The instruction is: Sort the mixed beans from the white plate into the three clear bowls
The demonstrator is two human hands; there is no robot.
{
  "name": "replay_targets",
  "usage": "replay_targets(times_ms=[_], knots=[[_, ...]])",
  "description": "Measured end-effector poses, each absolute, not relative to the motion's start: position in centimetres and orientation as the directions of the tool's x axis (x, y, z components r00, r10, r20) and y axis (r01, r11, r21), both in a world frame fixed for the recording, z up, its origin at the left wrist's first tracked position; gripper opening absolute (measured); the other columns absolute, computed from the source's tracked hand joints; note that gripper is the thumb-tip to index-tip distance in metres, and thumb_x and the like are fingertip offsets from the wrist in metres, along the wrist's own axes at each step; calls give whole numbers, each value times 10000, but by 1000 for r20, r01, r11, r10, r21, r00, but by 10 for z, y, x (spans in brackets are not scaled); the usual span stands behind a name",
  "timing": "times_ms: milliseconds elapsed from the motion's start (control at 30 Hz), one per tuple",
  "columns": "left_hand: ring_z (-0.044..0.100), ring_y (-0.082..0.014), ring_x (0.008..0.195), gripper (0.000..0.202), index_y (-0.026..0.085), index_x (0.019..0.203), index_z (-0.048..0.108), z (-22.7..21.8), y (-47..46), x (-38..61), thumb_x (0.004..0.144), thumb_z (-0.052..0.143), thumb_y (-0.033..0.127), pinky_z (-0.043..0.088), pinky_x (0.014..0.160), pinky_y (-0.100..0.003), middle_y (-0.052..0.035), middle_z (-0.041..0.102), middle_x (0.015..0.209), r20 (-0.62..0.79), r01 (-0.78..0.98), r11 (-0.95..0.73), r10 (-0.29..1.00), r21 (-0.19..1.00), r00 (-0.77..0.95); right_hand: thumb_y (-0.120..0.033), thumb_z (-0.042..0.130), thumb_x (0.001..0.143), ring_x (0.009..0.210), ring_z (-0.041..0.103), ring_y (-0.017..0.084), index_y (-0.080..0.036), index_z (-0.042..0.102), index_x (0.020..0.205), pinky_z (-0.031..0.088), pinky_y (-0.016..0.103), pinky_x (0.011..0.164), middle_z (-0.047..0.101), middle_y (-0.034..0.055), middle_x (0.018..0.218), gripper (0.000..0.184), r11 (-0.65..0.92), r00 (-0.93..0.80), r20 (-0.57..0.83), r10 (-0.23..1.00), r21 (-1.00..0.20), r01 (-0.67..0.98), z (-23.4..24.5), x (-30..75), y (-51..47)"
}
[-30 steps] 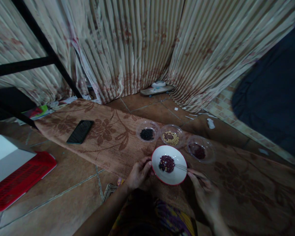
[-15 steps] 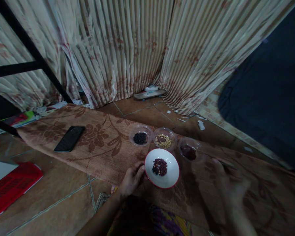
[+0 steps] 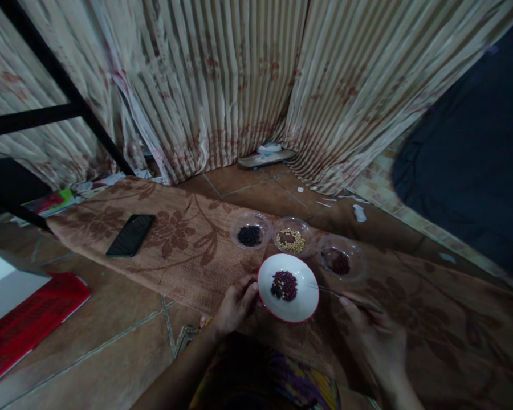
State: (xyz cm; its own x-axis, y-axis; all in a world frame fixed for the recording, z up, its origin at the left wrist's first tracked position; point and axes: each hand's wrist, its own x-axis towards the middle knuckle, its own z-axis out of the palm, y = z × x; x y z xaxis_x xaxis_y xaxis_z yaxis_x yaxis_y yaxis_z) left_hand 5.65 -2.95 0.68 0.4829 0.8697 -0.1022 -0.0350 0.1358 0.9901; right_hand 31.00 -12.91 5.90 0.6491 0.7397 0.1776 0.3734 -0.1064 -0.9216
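My left hand (image 3: 236,306) pinches the left rim of a white bowl (image 3: 305,304) edged in red. Inside lie mixed beans (image 3: 284,286), mostly dark red, with some black ones and a few yellow ones. From the right, my right hand (image 3: 374,336) grips slim metal tweezers (image 3: 331,292), their tips over the bowl's right inner side; I make out nothing between the tips. Just behind the bowl, three clear plastic bowls stand in a row: one with black beans (image 3: 248,235), one with yellow soybeans (image 3: 291,241), one with dark red beans (image 3: 338,263).
A patterned brown cloth (image 3: 188,250) covers the long bench, with a black phone (image 3: 130,235) at its left. A red and white box (image 3: 38,313) sits on the tiled floor. Behind are striped curtains (image 3: 222,85), a skateboard (image 3: 267,158) and white scraps (image 3: 359,213).
My right hand has moved left with the tweezers, from beside the red bean bowl to over the white bowl. My left hand still holds the rim. The view has shifted slightly.
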Motion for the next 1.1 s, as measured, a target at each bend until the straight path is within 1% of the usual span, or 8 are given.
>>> replay_targets(times_ms=[133, 200, 333, 467, 567, 800, 933, 1100], knots=[[581, -129, 671, 436, 149, 1156, 630, 8, -30, 57, 927, 515, 502, 476, 621, -227, -26, 644, 789, -123, -50, 167, 866, 985, 485, -457, 712, 759, 912, 694, 247, -209, 757, 889, 561, 386, 836, 747, 82, 947, 284, -144, 549, 119, 827, -900, 412, 50, 306, -132], [583, -132, 668, 437, 147, 1144, 636, 8, -30, 57, 920, 525, 505, 478, 626, -231, -26, 643, 777, -123, -52, 170, 865, 984, 486, -463, 697, 770, 916, 694, 247, -207, 755, 901, 563, 380, 833, 747, 84, 961, 293, -150, 537, 106, 837, -899, 411, 48, 305, -132], [578, -133, 660, 442, 150, 1178, 622, 9, -30, 56, 925, 521, 498, 471, 610, -230, -24, 641, 772, -122, -47, 167, 862, 985, 493, -475, 678, 785, 945, 688, 247, -207, 749, 894, 554, 373, 853, 743, 82, 982, 298, -171, 514, 79, 854, -891, 421, 46, 302, -131], [575, -133, 651, 451, 151, 1190, 621, 8, -30, 55, 929, 510, 502, 469, 610, -232, -23, 641, 760, -123, -29, 157, 863, 987, 490, -485, 660, 796, 946, 686, 244, -209, 744, 882, 540, 382, 877, 746, 75, 972, 302, -180, 517, 75, 853, -887, 425, 45, 299, -129], [572, -135, 653, 454, 146, 1185, 626, 9, -30, 55, 931, 506, 503, 467, 612, -232, -21, 635, 745, -119, -16, 146, 862, 989, 493, -491, 657, 796, 942, 688, 243, -205, 742, 895, 539, 375, 865, 745, 75, 976, 315, -187, 520, 71, 851, -884, 428, 43, 299, -127], [580, -136, 676, 436, 143, 1203, 611, 10, -29, 56, 945, 496, 475, 486, 649, -245, -21, 626, 771, -88, -54, 134, 858, 990, 506, -503, 660, 792, 968, 684, 241, -208, 743, 890, 532, 360, 873, 743, 75, 1007, 321, -207, 520, 35, 854, -893, 400, 37, 300, -124], [581, -132, 668, 445, 138, 1208, 607, 9, -29, 57, 940, 507, 479, 489, 635, -239, -28, 636, 785, -94, -74, 153, 856, 985, 508, -509, 666, 784, 952, 690, 248, -207, 749, 896, 535, 361, 857, 748, 78, 1004, 333, -228, 527, 17, 849, -889, 396, 36, 299, -123], [591, -133, 673, 460, 141, 1204, 612, 8, -29, 56, 934, 509, 499, 490, 631, -235, -31, 641, 792, -109, -53, 157, 857, 986, 503, -512, 659, 783, 923, 694, 235, -204, 748, 867, 538, 349, 857, 750, 72, 959, 332, -193, 524, 56, 850, -893, 407, 39, 298, -123]])
